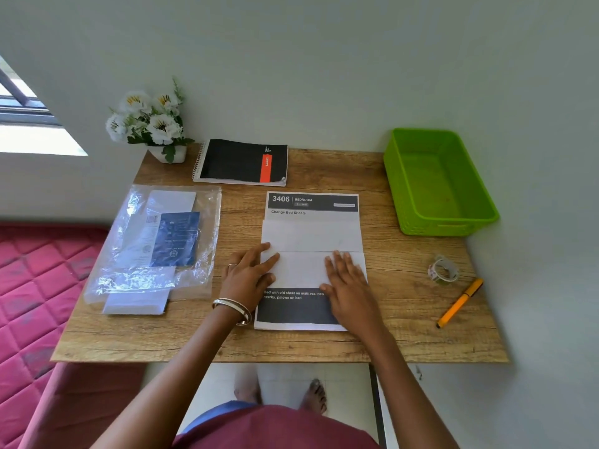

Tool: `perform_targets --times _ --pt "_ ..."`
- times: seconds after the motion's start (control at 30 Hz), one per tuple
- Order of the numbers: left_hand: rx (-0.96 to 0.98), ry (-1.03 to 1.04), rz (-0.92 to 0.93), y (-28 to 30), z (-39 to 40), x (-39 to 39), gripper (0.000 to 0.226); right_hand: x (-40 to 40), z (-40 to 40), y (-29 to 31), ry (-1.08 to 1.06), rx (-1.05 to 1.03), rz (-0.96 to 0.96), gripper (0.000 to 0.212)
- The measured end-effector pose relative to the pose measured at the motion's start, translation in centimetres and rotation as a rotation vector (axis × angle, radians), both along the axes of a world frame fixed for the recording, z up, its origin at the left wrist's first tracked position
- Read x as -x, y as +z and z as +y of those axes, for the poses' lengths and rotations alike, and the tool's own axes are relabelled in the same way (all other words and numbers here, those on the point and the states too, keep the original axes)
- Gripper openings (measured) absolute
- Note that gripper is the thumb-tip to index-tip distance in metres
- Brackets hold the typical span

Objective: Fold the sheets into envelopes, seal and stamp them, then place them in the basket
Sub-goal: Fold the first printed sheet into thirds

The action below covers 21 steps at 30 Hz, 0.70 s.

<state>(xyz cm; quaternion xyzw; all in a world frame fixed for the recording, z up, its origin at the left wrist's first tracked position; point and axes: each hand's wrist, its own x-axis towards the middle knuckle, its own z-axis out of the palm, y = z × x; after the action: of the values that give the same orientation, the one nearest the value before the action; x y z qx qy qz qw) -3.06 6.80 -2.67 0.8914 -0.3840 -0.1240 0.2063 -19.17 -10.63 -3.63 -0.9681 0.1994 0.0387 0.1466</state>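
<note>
A folded white sheet (311, 236) lies in the middle of the wooden table (405, 322), on top of a printed page with dark bands (293, 311). My left hand (249, 273) presses flat on the folded sheet's left edge, fingers straight. Flat on the fold's right part rests my right hand (348, 283), fingers spread. The green plastic basket (479, 218) stands at the back right with nothing in it. A roll of patterned tape (442, 270) and an orange pen (460, 303) lie at the right.
A clear plastic bag (129, 280) with envelopes and a blue card lies at the left. A black spiral notebook (241, 162) and a pot of white flowers (150, 121) stand at the back, against the wall. A red mattress (35, 286) borders the table's left side.
</note>
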Motion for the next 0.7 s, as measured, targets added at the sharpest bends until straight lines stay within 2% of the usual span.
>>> perform_targets --times 0.17,0.2,0.3,0.4,0.57,0.7 --pt "-0.117 -0.083 -0.026 0.7 0.5 0.0 0.05 2.0 -2.5 0.4 -0.066 -0.07 -0.013 0.101" --pt "-0.178 -0.128 -0.036 1.0 0.7 -0.2 0.061 2.0 -2.7 0.7 -0.053 -0.098 -0.029 0.097" --pt "-0.356 -0.243 -0.083 1.8 1.0 -0.7 0.094 2.5 -3.6 1.5 -0.021 -0.165 -0.134 0.059" --pt "-0.427 -0.305 -0.17 2.4 0.3 -1.4 0.104 3.1 -4.5 2.0 0.025 -0.213 -0.158 0.057" --pt "-0.485 -0.384 -0.344 3.1 -0.1 -1.6 0.101 2.9 -5.2 2.2 0.042 -0.266 -0.147 0.061" --pt "-0.506 -0.391 -0.353 3.4 -0.4 -1.6 0.073 2.8 -5.3 2.2 0.034 -0.274 -0.127 0.061"
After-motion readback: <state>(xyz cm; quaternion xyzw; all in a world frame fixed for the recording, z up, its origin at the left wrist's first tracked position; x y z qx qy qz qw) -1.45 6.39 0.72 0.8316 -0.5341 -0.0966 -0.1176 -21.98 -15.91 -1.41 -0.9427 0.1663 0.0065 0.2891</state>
